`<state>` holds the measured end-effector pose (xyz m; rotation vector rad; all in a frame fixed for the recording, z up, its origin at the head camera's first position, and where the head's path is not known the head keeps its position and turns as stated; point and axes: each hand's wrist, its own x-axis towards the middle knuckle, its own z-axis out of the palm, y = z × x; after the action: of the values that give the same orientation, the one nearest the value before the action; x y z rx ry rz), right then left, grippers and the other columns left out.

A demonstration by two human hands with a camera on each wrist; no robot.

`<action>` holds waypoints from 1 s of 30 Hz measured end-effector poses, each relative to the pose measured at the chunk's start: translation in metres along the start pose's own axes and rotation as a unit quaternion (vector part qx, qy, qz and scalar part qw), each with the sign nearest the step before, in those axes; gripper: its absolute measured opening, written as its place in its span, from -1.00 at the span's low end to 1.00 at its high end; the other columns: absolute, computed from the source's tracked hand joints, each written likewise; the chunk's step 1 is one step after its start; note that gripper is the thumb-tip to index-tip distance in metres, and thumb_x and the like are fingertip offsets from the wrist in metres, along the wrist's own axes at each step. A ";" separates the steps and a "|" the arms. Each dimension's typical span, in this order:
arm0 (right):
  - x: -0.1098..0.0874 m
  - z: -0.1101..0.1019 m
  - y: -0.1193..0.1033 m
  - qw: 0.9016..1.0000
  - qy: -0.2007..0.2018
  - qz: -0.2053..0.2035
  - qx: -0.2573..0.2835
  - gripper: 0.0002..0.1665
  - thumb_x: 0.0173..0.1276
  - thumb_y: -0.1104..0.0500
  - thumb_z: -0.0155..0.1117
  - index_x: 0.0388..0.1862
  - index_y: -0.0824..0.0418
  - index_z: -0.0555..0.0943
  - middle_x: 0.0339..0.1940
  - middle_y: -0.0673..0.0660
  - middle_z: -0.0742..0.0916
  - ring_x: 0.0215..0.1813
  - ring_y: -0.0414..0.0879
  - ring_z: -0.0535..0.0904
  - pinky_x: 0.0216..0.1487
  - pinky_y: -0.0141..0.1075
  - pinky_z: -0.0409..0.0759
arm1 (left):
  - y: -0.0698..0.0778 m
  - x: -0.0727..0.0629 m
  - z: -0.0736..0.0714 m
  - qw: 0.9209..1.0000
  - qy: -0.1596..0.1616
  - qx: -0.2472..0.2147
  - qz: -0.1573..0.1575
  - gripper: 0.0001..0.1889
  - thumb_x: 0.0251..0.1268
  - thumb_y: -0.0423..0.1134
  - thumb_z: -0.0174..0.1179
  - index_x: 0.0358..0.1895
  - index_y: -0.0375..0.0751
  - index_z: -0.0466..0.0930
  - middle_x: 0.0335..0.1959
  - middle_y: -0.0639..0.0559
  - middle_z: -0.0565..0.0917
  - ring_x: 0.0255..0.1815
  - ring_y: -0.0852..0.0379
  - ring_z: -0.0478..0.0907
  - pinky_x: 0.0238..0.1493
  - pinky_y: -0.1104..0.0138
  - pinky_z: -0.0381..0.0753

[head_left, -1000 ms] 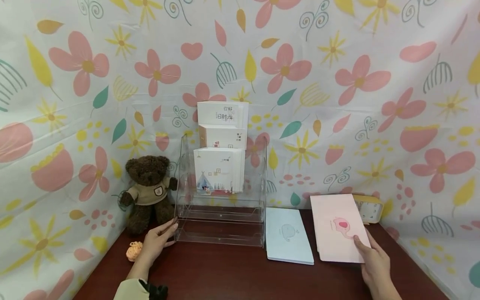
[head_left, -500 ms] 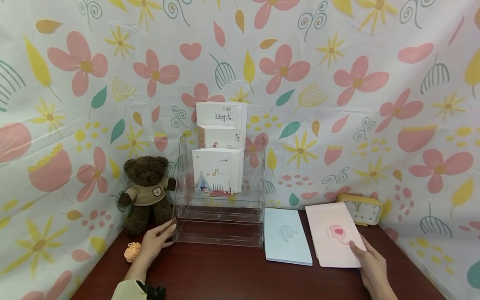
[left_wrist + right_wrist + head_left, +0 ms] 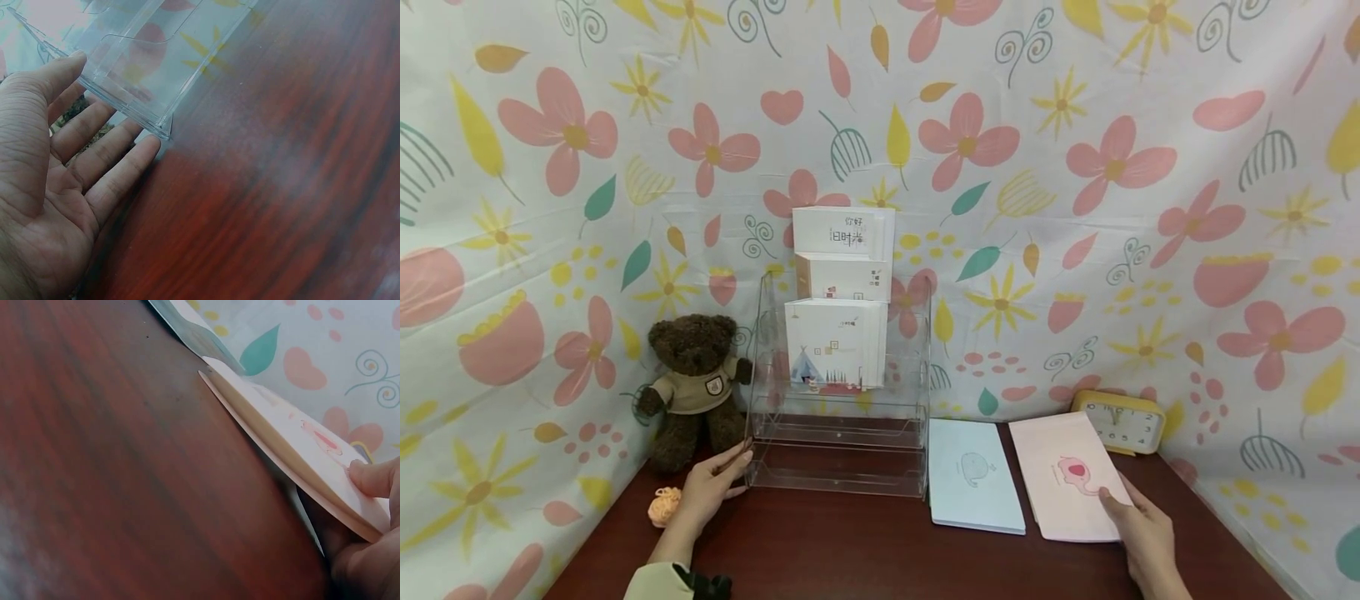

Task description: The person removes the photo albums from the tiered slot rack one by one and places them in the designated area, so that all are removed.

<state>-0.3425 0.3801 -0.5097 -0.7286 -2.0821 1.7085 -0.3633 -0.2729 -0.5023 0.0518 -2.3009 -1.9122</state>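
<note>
My right hand (image 3: 1150,533) grips a pink notebook (image 3: 1063,475) with an elephant drawing at its right edge, thumb on the cover and fingers beneath. In the right wrist view the notebook (image 3: 287,447) is tilted, its held edge raised off the table. A pale blue notebook (image 3: 973,479) with a whale drawing lies just left of it. My left hand (image 3: 711,483) touches the lower left side of a clear acrylic display rack (image 3: 838,481). Seen from the left wrist, its fingers are mostly straight along the rack's side panel (image 3: 125,106), thumb near the panel's edge.
Three tiers of white books, the front one (image 3: 835,342) with a tent picture, stand in the rack's upper shelves. A teddy bear (image 3: 696,392) and an orange yarn bundle (image 3: 664,506) are at left. A yellow clock (image 3: 1123,421) stands behind the pink notebook. Patterned cloth (image 3: 970,208) bounds the table.
My right hand has lowered the pink notebook towards the table and slightly left, uncovering the clock behind it. My left hand stays at the rack's side.
</note>
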 end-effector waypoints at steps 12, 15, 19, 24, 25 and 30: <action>-0.010 -0.001 -0.002 0.997 0.009 -0.017 -0.069 -0.11 0.41 -0.19 0.28 0.56 0.19 0.26 0.54 0.42 0.25 0.53 0.35 0.14 0.49 0.25 0.14 | 0.004 -0.002 -0.001 1.000 0.000 -0.001 -0.005 -0.28 0.30 0.22 0.30 0.45 -0.02 0.45 0.42 -0.23 0.43 0.34 -0.19 0.47 0.00 0.18 0.76; -0.010 -0.002 -0.002 0.996 0.008 -0.017 -0.084 -0.05 0.40 -0.23 0.28 0.57 0.22 0.23 0.53 0.47 0.23 0.53 0.41 0.09 0.49 0.30 0.07 | 0.004 -0.002 0.000 1.000 -0.005 -0.002 -0.003 -0.26 0.28 0.23 0.30 0.46 -0.01 0.44 0.43 -0.24 0.41 0.35 -0.19 0.46 0.02 0.16 0.75; -0.011 -0.001 -0.003 0.993 0.012 -0.021 -0.117 -0.02 0.37 -0.24 0.29 0.54 0.30 0.26 0.49 0.52 0.27 0.50 0.45 0.12 0.47 0.33 0.08 | 0.005 -0.002 0.001 1.000 -0.004 -0.003 -0.001 -0.24 0.25 0.25 0.31 0.45 -0.01 0.44 0.42 -0.23 0.42 0.34 -0.18 0.47 0.03 0.15 0.75; -0.013 0.000 -0.002 0.987 0.013 -0.037 -0.159 0.00 0.35 -0.26 0.32 0.48 0.42 0.32 0.42 0.56 0.34 0.44 0.48 0.17 0.43 0.36 0.12 | 0.003 -0.002 0.001 1.000 -0.004 -0.003 -0.003 -0.24 0.24 0.25 0.32 0.45 -0.01 0.45 0.41 -0.22 0.44 0.34 -0.17 0.48 0.02 0.15 0.75; -0.014 0.000 -0.002 0.985 0.012 -0.042 -0.166 -0.01 0.35 -0.25 0.32 0.46 0.43 0.33 0.41 0.56 0.35 0.43 0.48 0.18 0.42 0.37 0.12 | 0.003 -0.002 0.001 1.000 -0.004 -0.003 -0.002 -0.24 0.25 0.25 0.32 0.45 -0.02 0.44 0.41 -0.23 0.44 0.34 -0.17 0.48 0.02 0.15 0.75; -0.016 0.002 -0.006 0.975 0.005 -0.074 -0.209 -0.06 0.36 -0.22 0.32 0.39 0.49 0.40 0.36 0.59 0.39 0.37 0.50 0.26 0.37 0.38 0.21 | 0.003 -0.001 0.000 1.000 -0.002 0.000 -0.003 -0.25 0.27 0.25 0.30 0.46 -0.01 0.44 0.42 -0.23 0.43 0.34 -0.18 0.48 0.01 0.17 0.75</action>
<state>-0.3312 0.3684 -0.5038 -0.6721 -2.4527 1.1975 -0.3618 -0.2725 -0.4996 0.0535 -2.3060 -1.9170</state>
